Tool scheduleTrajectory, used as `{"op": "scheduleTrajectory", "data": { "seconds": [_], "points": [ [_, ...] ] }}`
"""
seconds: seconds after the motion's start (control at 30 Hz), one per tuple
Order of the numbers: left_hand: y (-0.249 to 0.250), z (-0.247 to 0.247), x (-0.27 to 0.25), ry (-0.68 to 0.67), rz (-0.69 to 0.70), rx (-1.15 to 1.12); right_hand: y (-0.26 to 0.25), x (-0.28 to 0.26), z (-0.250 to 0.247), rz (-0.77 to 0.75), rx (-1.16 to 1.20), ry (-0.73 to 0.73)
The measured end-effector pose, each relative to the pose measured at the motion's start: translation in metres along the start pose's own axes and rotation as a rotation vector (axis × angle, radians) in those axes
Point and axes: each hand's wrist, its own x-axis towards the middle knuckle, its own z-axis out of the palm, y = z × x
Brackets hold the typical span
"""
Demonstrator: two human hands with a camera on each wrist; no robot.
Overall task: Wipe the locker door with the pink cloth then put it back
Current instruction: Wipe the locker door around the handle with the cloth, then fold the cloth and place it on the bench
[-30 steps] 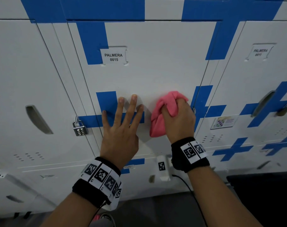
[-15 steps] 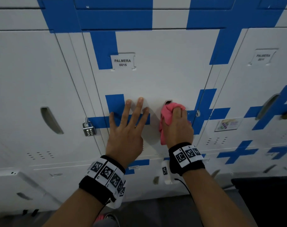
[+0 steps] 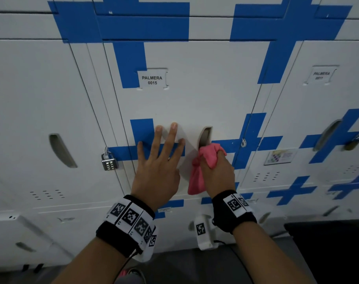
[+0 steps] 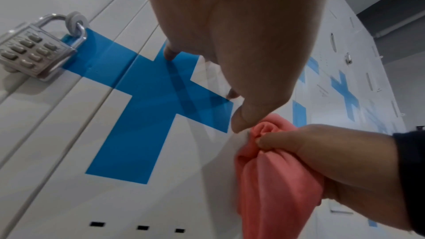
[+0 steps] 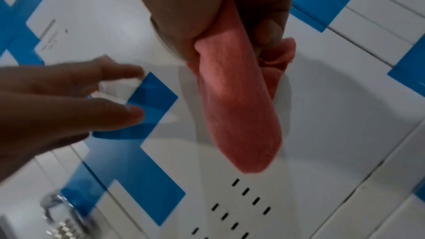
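The right hand (image 3: 217, 173) grips the bunched pink cloth (image 3: 197, 177) and holds it against the white locker door (image 3: 205, 89), just below the recessed handle (image 3: 205, 136). The cloth covers the lower end of the handle, and the fingers are mostly hidden in its folds. The left hand (image 3: 158, 169) lies flat on the door with the fingers spread, left of the cloth. A padlock (image 3: 109, 161) hangs further left. The label on the right locker is too blurred to read.

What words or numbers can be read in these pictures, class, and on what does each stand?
"PALMERA 0015": name tag on the locker door being wiped.
"PALMERA", number below blurred: tag on the right neighbouring locker.
Sticker on that locker: print too small.
Padlock keys: unreadable.
Wristband squares: coded patterns, no words.
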Motion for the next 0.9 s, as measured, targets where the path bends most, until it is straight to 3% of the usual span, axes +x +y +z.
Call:
{"op": "scheduleTrajectory", "data": {
  "seconds": [0.1, 0.2, 0.4, 0.57, 0.73, 0.9],
  "points": [
    [0.008, -0.005, 0.001, 0.004, 0.006, -0.076, 0.000, -0.009, -0.015, -0.005, 0.126, -0.093],
    [0.014, -0.007, 0.002, 0.040, 0.096, -0.288, 0.000, -0.025, -0.027, -0.060, 0.178, -0.196],
    [0.020, -0.005, -0.002, -0.266, 0.191, -0.689, 0.021, -0.038, -0.050, -0.238, -0.032, -0.393],
    [0.026, -0.006, -0.006, -0.316, 0.100, -0.819, 0.033, -0.043, -0.067, -0.269, -0.052, -0.395],
    [0.024, -0.022, -0.001, -0.372, 0.065, -0.869, 0.023, -0.046, -0.080, -0.209, 0.195, -0.372],
    [0.014, -0.031, 0.005, -0.381, 0.075, -0.938, 0.021, -0.041, -0.082, -0.344, -0.043, -0.308]
  ]
}}
